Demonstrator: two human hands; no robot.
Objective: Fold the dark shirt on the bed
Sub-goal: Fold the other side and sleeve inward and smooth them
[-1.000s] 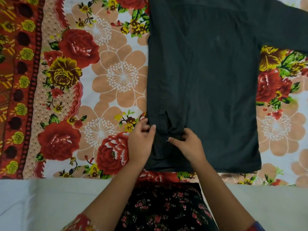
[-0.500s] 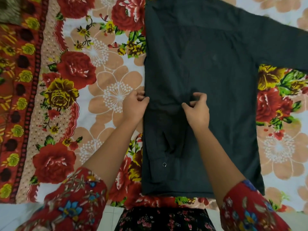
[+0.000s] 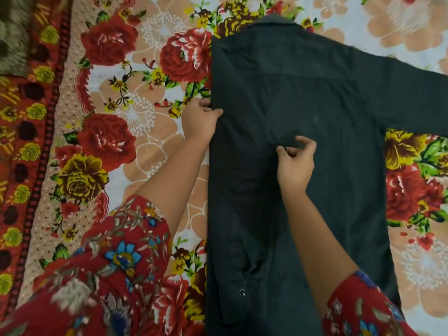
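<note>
The dark shirt (image 3: 327, 146) lies flat, back side up, on the flowered bedsheet, collar at the far end. Its left side is folded in, with the sleeve running down the fold and a cuff button near the hem. The other sleeve stretches out to the right. My left hand (image 3: 200, 120) pinches the shirt's folded left edge about a third of the way down. My right hand (image 3: 295, 161) pinches the folded sleeve's inner edge in the middle of the shirt, thumb and fingers closed on the cloth.
The flowered bedsheet (image 3: 135, 122) covers the whole bed, with a red patterned border (image 3: 21, 151) along the left. A grey-green patterned cloth (image 3: 12, 37) sits at the top left corner. My red flowered sleeves fill the lower part of the view.
Both hands have slid up the folded side from the hem toward the shoulder, still pinching the cloth. The view has tilted so the collar now shows.
</note>
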